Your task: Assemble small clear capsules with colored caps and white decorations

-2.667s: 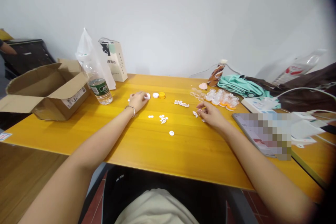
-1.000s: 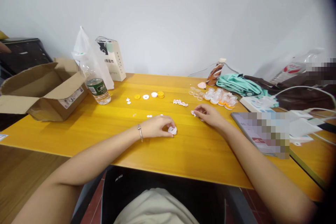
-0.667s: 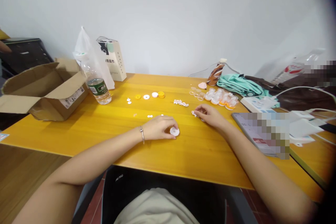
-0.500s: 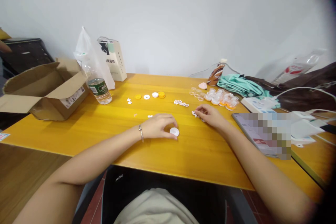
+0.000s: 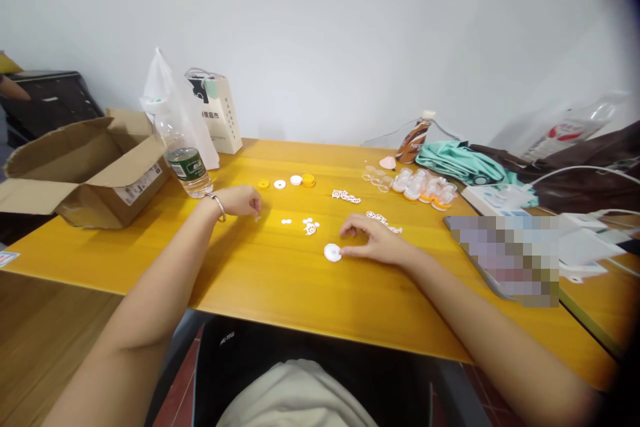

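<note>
My left hand (image 5: 242, 201) reaches out on the left side of the table, fingers bent down and pressed together. Beneath its fingertips a tiny pale piece (image 5: 257, 218) shows; I cannot make out whether it is gripped. A white round disc (image 5: 332, 253) lies flat in front of me. My right hand (image 5: 373, 239) is beside it, thumb at the disc's right edge and curved fingers apart from the thumb. Small white round pieces (image 5: 286, 221) and a white openwork piece (image 5: 311, 229) lie between the hands. A strip of white openwork pieces (image 5: 379, 219) is just behind my right hand.
White rings and yellow rings (image 5: 308, 180) line the back, near more openwork pieces (image 5: 346, 197). Clear plastic cups (image 5: 411, 184) stand back right, by a coffee bottle (image 5: 415, 139) and tablet (image 5: 493, 257). A water bottle (image 5: 187, 170) and open carton (image 5: 107, 190) are left.
My left hand has moved left, away from the white disc to the tiny pale piece. My right hand has left the openwork strip and come left to the disc.
</note>
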`<state>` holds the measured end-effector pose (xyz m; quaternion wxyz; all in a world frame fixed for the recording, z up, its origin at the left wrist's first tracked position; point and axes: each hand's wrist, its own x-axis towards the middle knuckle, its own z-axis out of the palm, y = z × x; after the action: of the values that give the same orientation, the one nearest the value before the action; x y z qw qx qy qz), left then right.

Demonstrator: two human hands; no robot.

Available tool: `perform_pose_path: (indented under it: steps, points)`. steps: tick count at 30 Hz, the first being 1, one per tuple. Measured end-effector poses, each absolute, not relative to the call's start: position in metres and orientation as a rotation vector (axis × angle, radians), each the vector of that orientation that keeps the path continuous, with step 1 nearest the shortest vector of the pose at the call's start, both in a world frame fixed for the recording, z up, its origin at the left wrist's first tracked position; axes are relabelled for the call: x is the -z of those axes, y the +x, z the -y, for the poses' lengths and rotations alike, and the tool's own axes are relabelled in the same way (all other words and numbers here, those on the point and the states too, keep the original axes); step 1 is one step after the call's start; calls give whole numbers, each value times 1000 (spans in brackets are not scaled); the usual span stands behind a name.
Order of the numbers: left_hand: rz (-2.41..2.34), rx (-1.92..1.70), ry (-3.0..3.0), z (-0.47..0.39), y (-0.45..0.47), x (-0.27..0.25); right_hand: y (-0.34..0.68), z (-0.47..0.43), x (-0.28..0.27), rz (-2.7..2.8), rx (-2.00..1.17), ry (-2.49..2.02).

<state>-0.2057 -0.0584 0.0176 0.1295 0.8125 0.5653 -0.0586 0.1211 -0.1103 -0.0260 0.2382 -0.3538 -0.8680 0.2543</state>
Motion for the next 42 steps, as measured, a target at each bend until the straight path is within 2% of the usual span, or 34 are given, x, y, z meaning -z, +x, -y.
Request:
perform_pose_path:
  steps: [10,25,42]
  points:
    - [-1565,149,2349,50,-202,-6,112,117,28,2454,-752,-901]
    - [-1569,280,2324,55,-201,-15,114,113,33,2462,-753,-921]
    - [-1524,136,2369,54,-199,-11,113,114,33,2456,-745,-912]
